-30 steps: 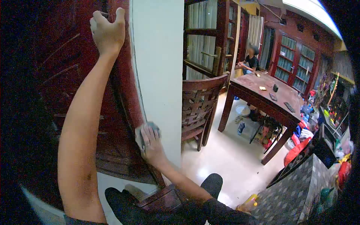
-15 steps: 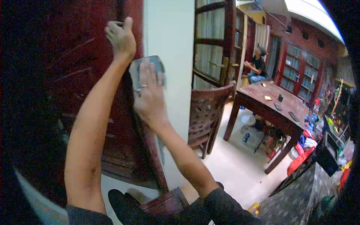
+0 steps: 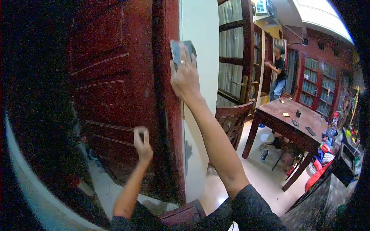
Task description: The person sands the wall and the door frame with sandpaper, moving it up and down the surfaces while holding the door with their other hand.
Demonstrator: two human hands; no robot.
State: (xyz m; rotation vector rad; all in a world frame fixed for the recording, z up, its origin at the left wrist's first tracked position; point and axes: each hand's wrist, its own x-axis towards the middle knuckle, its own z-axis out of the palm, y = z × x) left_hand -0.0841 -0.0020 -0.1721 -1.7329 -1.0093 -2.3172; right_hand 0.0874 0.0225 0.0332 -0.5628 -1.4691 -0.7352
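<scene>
My right hand (image 3: 187, 81) presses a grey-blue sheet, which looks like sandpaper (image 3: 175, 49), flat against the edge of the dark red door frame (image 3: 174, 131), beside the white wall (image 3: 206, 84). A ring shows on one finger, and the fingers lie over the sheet, covering part of it. Lower down, my left hand (image 3: 143, 145) hangs in front of the dark red panelled door (image 3: 104, 102), slightly blurred. Its thumb and fingers are curved with a gap between them, and nothing is seen in it.
A carved wooden chair (image 3: 233, 117) stands right of the wall. Behind it, a wooden table (image 3: 275, 106) carries phones and small items. A person (image 3: 280, 71) in a dark shirt stands at the back. Clothes and clutter (image 3: 323, 154) line the right side.
My right hand has slid the sandpaper higher along the frame. My left hand has dropped from up by the frame to lower down. The person at the back has stood up.
</scene>
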